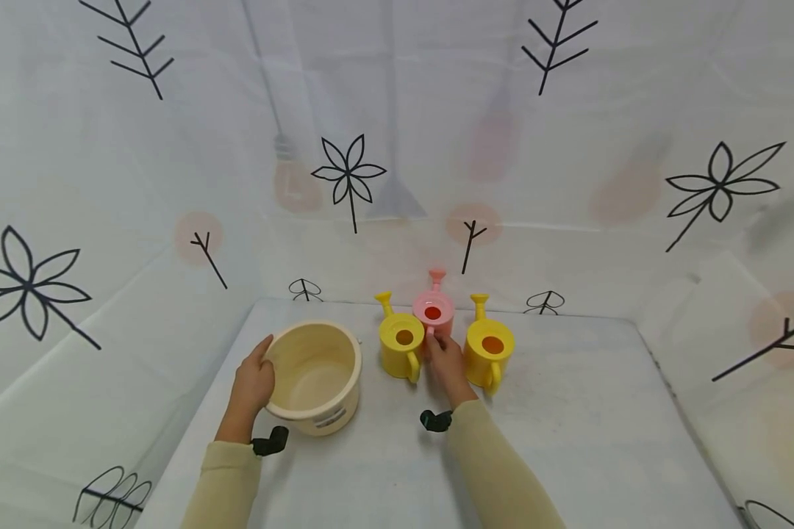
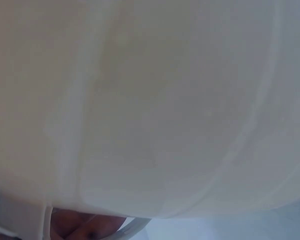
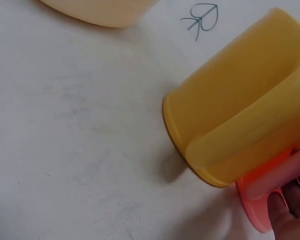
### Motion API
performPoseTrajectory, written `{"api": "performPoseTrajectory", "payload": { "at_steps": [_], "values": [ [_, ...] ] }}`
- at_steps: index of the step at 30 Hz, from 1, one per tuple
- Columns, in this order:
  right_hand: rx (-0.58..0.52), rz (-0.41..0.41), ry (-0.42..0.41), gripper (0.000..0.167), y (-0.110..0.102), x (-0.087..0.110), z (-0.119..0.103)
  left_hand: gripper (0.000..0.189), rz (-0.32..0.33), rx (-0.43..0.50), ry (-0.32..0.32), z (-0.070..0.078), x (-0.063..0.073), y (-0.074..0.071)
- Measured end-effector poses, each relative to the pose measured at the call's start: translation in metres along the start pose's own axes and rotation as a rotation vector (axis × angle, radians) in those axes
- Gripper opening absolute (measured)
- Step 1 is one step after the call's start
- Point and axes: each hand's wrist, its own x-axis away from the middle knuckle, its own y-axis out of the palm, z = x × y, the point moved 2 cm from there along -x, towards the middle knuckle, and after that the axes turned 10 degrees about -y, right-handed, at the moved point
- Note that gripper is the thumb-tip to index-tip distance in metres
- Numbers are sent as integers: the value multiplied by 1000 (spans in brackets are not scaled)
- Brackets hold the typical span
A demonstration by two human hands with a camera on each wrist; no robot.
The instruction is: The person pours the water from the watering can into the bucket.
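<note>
Head view, left of centre: the left hand (image 1: 253,380) grips the cream bucket (image 1: 314,367) by its rim. At centre, the right arm reaches forward, the right hand (image 1: 446,361) curled round the handle of the pink watering can (image 1: 440,327).

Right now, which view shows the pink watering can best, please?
The head view: the pink watering can shows its spout and opening. The right wrist view catches part of its handle and base; the left wrist view, none.
</note>
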Motion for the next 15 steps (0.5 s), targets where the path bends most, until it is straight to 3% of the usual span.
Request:
{"api": "performPoseTrajectory", "payload": {
  "at_steps": [10, 15],
  "values": [
    [-32, 2, 16, 81, 0, 5, -2, 57, 1, -6, 12, 1, 0, -2],
    [-15, -7, 13, 81, -1, 6, -1, 58, -6, -4, 8, 1, 1, -2]
  ]
}}
